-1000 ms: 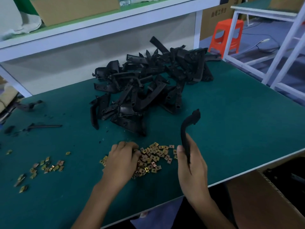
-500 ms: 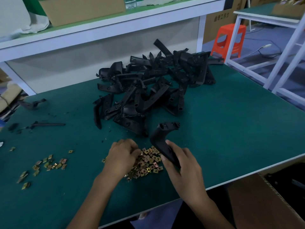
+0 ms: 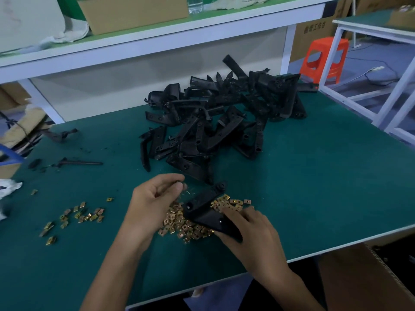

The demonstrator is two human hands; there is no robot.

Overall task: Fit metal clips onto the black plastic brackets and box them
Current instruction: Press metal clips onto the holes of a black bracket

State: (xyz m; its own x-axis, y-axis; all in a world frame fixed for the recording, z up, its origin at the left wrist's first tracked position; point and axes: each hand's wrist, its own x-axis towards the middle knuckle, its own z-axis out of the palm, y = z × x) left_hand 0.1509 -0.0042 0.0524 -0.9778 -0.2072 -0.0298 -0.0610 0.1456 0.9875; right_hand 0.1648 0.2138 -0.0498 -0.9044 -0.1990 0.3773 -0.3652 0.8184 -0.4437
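Bracket (image 3: 202, 208), now laid over clip pile (image 3: 179, 225), gripped by right hand (image 3: 247, 230); left hand (image 3: 152, 198) lifted, curled, contents unclear; fitting likely imminent.

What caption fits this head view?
Right hand holds black bracket over clip pile; left hand pinches a small piece.

— Where was the single bracket?
— One black bracket (image 3: 202, 209) lay tilted over the near pile of brass-coloured clips (image 3: 184, 230), its near end gripped by the right hand (image 3: 251, 234).
— And the others?
— A tangled heap of brackets (image 3: 224, 122) sat farther back, mid-table. A looser scatter of clips (image 3: 78, 215) lay well left; the cardboard box (image 3: 359, 283) stood near right.
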